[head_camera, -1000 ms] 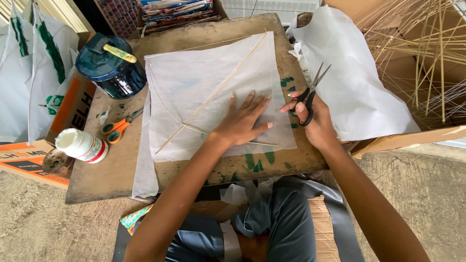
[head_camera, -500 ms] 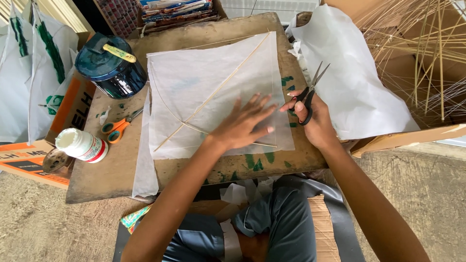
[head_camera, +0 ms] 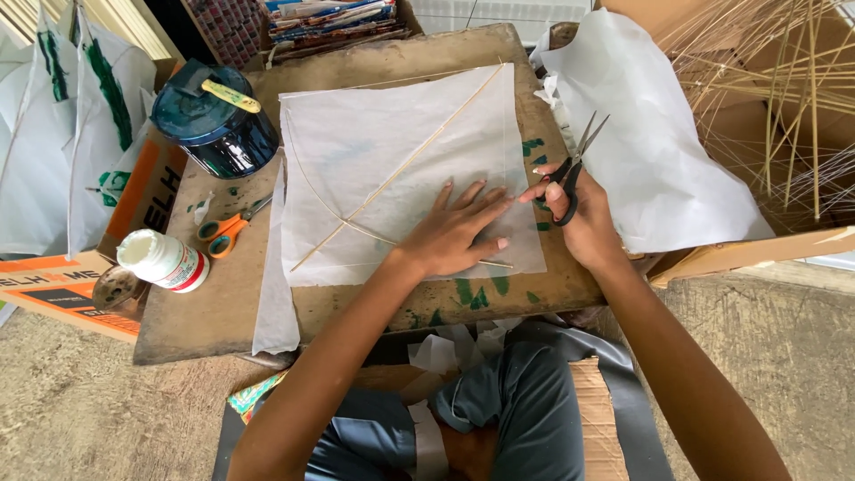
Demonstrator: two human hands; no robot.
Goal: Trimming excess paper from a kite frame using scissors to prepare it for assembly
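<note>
Left hand point(head_camera: 459, 233) flat and open, fingers spread, palm pressing down on thin, half-transparent white tissue paper sheet point(head_camera: 401, 151), near its lower right corner. Grasping nothing; only resting on the paper surface. Under the fingers, slim pale bamboo sticks point(head_camera: 405, 169): one straight, running diagonal from upper right down to lower left, one curved like a bow and crossing it just left of the hand. Forearm coming up from below, slightly bent.

Right hand point(head_camera: 579, 218) just right of the left one, at the right edge of the paper, closed around black-handled metal scissors point(head_camera: 574, 174). Fingers through the handle loops, blades a little apart and pointing up and away from the wrist. Index finger stretched toward the paper edge.

Beneath the sheet, worn brown wooden board point(head_camera: 223, 303) with green paint spots. Farther left of the left hand, small orange-handled scissors point(head_camera: 227, 230), then a white plastic glue bottle point(head_camera: 165, 260) lying on its side. Up and left, round dark blue tin point(head_camera: 214, 125) with a yellow-handled brush on top. Right of the right hand, big crumpled white paper sheet point(head_camera: 650, 151), and beyond it a bundle of thin straw-coloured sticks point(head_camera: 784, 98).
</note>
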